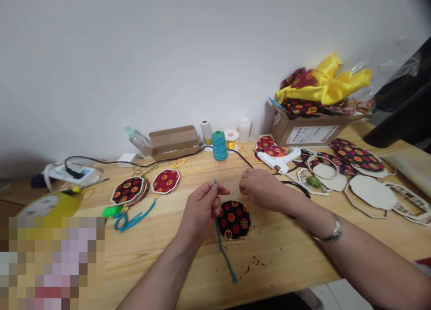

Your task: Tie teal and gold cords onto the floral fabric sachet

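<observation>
My left hand (206,201) pinches the top of a blue cord (222,251), whose length hangs down to the wooden table. Beside it on the right, a black patterned fabric piece (235,219) with a pale scalloped edge lies flat. My right hand (257,188) hovers just above and right of that piece, fingers curled together; whatever they hold, if anything, is too small to make out. The blue thread spool (220,146) stands upright behind both hands.
A white glue gun (279,161) lies behind my right hand, its black cable trailing. Wooden shapes (372,192) and a cardboard box (308,131) of fabric are at right. Finished-looking ornaments (166,181), a power strip (74,172) and a green-capped bottle (138,141) are at left.
</observation>
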The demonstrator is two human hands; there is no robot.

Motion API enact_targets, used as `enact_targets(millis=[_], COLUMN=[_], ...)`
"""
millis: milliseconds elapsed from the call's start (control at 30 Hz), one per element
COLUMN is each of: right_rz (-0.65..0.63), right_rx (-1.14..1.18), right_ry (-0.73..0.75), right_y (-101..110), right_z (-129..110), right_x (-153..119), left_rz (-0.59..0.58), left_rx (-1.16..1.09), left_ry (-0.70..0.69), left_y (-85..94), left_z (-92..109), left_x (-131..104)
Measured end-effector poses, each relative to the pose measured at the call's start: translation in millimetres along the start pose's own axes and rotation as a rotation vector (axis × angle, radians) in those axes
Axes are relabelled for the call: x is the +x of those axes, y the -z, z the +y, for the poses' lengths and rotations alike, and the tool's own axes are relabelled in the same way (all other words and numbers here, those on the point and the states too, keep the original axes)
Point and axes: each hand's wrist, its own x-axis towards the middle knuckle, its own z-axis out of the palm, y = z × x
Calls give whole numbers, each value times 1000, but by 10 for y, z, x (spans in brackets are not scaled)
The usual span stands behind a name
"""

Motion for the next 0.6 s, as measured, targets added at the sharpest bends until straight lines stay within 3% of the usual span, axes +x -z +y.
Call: enact_targets(millis=[167,333,600], right_rz=[107,132,336], right_rx=[408,637,815], right_ry=[15,5,-220], right_y=[112,141,67], right_z=[26,16,64], right_x=[-60,-68,35], left_rz=[-80,-171,-160], left_rx=[161,262,76], left_ry=[-37,7,58], left_y=[-1,11,-12], left_z=[-41,-61,-23], left_x=[-38,-58,-51])
